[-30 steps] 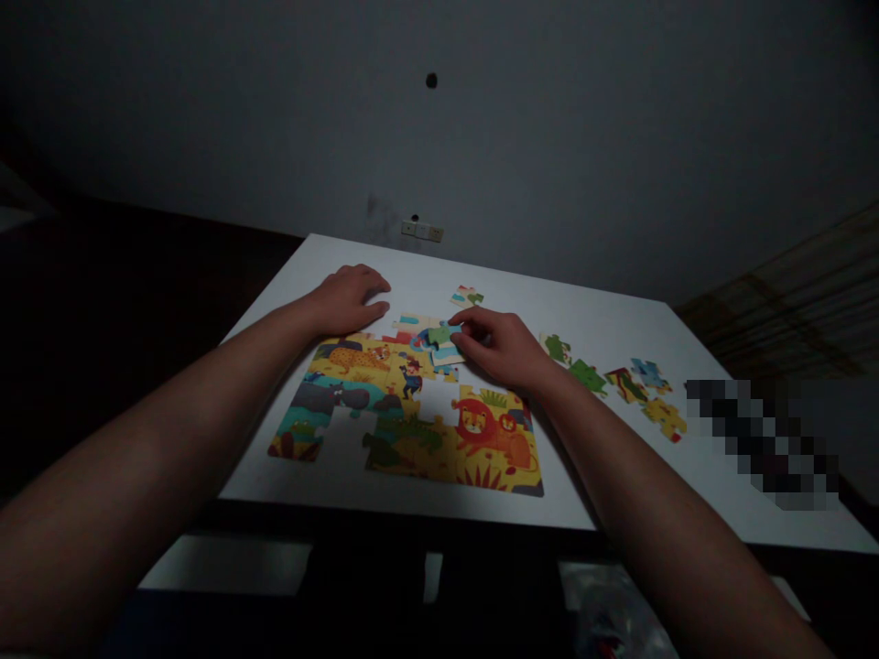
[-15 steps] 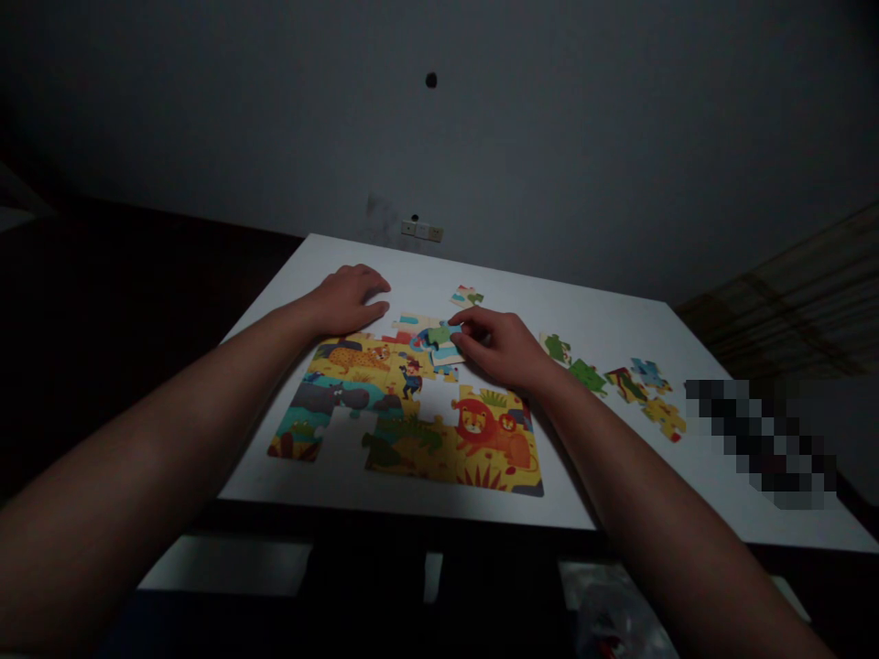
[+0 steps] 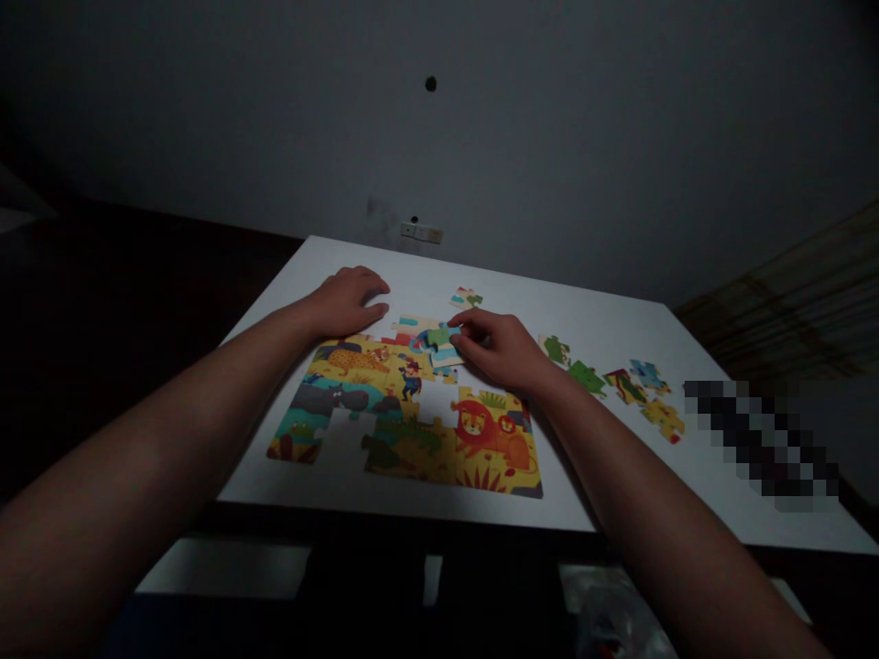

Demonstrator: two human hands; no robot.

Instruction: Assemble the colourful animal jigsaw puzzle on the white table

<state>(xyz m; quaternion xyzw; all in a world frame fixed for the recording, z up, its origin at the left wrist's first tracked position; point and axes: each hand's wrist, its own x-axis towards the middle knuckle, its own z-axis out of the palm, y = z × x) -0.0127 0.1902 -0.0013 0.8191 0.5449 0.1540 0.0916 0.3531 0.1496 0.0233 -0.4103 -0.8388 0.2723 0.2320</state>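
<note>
- Jigsaw piece (image 3: 449, 353), green and light blue, is what I find first in the head view: it sits in the right hand, above the far middle of the partly joined jigsaw (image 3: 498, 448), and I cannot tell from my end whether it touches the pieces under it
- Right hand (image 3: 500, 346): I have thumb and forefinger clamped on the right side of that piece, the other fingers partly hidden from me
- Left hand (image 3: 349, 300): I see it palm down on the white table (image 3: 569, 307), just beyond the jigsaw's far left corner, thumb standing apart from the lightly bent fingers
- Jigsaw picture: I make out a leopard at far left, a hippo below it, a crocodile in the near middle and lions at right, with white table showing through one gap in the near edge and another left of the lions
- Loose piece (image 3: 466, 297) beyond the right hand; to its right I follow a green piece (image 3: 555, 349), a leaf-green piece (image 3: 587, 377), a dark red and green piece (image 3: 626, 386), a blue piece (image 3: 648, 373) and a yellow piece (image 3: 663, 421)
- Sockets (image 3: 421, 232) on the dim wall (image 3: 549, 156) behind
</note>
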